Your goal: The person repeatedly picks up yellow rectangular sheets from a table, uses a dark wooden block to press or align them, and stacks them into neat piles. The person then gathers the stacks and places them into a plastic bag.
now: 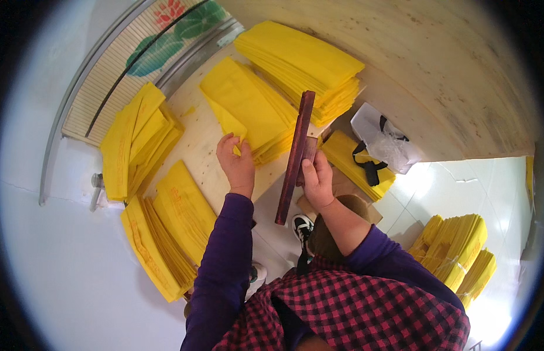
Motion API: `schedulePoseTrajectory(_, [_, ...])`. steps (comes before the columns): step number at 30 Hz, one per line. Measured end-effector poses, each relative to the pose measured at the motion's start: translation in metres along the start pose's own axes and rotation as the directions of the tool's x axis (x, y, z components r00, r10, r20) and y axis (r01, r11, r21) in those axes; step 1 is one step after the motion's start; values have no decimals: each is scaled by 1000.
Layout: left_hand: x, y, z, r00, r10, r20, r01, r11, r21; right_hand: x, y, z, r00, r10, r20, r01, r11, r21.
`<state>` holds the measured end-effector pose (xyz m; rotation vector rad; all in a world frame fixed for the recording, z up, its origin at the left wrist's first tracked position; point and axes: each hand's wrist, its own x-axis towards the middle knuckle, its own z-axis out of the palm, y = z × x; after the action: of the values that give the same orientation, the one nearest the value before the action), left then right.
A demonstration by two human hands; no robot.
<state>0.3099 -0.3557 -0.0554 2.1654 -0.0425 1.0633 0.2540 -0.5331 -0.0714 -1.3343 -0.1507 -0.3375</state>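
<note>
My left hand (235, 164) is closed at the near corner of a stack of flat yellow sheets (248, 105), with thumb and fingers pinching the lifted corner of the top sheet. In my right hand (318, 181) is a long, narrow hand stamp (296, 158), its wooden bar stained dark red. I grip it by the wooden block on its side. The bar stands on edge, above the table's near side and apart from the sheets. The side of the stamp turned away from me is hidden.
More yellow stacks lie at the far table edge (301, 55), far left (137, 140) and near left (166, 228), some with red print. Right are a yellow pile with a black strap (365, 169), a white plastic bag (383, 137) and tied yellow bundles (459, 251) on the floor.
</note>
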Motion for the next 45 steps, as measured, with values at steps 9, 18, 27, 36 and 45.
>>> schedulePoseTrajectory(9, [2,-15,5,825,-558,91,549,750,-369,-2,-4,3,987,155,38,-159,981,112])
schedulePoseTrajectory(18, [30,-32,5,512,-809,291,849,425,-312,-2,-4,5,982,176,71,-185,972,144])
schedulePoseTrajectory(27, [51,-53,32,721,-623,303,687,589,-426,-2,-4,7,964,263,25,-264,956,126])
schedulePoseTrajectory(36, [58,-76,35,749,-597,288,655,733,-184,0,6,6,985,169,23,-170,985,31])
schedulePoseTrajectory(45, [78,-75,39,577,-774,262,797,463,-388,1,3,10,993,114,16,-114,992,55])
